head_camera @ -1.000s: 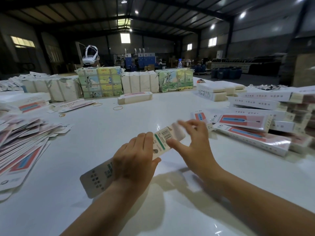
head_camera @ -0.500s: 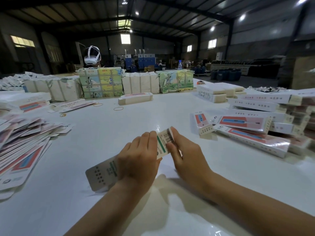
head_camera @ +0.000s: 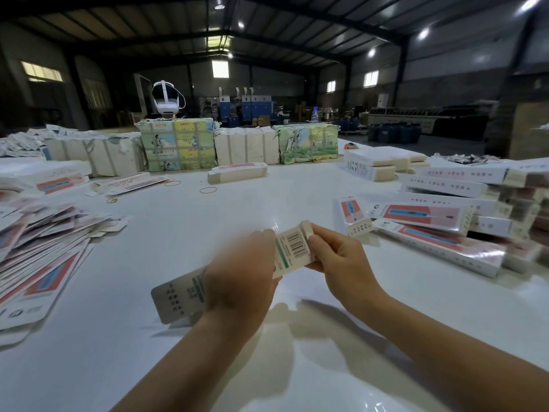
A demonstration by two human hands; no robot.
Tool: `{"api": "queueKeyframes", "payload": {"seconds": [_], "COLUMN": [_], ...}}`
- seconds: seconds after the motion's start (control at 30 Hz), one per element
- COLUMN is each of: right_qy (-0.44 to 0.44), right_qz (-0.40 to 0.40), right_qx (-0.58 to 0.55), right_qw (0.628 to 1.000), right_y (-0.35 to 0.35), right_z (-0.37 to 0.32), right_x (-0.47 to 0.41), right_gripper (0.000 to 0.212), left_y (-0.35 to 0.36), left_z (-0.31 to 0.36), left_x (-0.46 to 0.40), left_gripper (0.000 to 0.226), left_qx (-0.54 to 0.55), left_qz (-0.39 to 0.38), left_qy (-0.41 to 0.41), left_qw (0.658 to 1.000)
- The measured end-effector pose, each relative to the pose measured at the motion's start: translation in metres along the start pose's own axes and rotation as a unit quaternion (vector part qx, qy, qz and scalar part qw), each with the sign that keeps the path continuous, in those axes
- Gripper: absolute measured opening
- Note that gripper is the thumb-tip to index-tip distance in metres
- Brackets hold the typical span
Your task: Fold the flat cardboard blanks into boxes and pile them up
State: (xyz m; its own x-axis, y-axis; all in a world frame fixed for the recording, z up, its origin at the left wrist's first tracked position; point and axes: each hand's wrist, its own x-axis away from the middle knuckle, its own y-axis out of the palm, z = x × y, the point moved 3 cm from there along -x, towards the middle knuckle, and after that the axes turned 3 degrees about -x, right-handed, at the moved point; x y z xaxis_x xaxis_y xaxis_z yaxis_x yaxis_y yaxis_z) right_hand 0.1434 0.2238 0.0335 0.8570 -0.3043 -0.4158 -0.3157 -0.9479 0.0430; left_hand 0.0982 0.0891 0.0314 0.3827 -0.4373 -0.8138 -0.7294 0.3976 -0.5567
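Note:
A long white cardboard box with a barcode and a green stripe is held slantwise above the white table. My left hand grips its middle from above and looks blurred. My right hand pinches the far end, thumb against the small end flap. The box's near end sticks out at lower left. A spread of flat blanks with red and blue print lies at the left. Folded boxes are piled at the right.
Wrapped bundles of blanks line the far side of the table, with one folded box in front of them. Rubber bands lie loose on the table. A person with a white headset stands behind the bundles.
My right hand pressed in on the box's far end, then drew back a little; its end flap now stands folded at the thumb. My left hand has kept its grip on the middle.

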Motion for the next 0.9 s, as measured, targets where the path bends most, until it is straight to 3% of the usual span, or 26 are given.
{"api": "queueKeyframes", "payload": {"seconds": [0.27,0.57,0.7,0.9], "right_qy": [-0.038,-0.126,-0.119,-0.061], "right_qz": [-0.027,-0.008,0.005,-0.021], "right_qx": [0.051,0.234,0.305,0.224], "right_qw": [0.998,0.964,0.945,0.972], "right_y": [0.001,0.008,0.011,0.005], "right_z": [-0.004,0.000,0.004,0.003], "right_x": [0.001,0.011,0.011,0.005], "right_gripper": [0.057,0.029,0.043,0.041], "left_y": [-0.003,-0.007,-0.011,-0.011], "left_z": [-0.003,0.004,0.008,0.004], "left_x": [0.000,-0.003,-0.005,-0.004], "left_gripper": [0.063,0.069,0.067,0.077], "left_qx": [-0.003,-0.024,-0.046,-0.040], "left_qz": [-0.007,-0.040,-0.053,-0.079], "left_qy": [0.002,-0.008,-0.014,-0.022], "left_qw": [1.000,0.999,0.997,0.996]}}
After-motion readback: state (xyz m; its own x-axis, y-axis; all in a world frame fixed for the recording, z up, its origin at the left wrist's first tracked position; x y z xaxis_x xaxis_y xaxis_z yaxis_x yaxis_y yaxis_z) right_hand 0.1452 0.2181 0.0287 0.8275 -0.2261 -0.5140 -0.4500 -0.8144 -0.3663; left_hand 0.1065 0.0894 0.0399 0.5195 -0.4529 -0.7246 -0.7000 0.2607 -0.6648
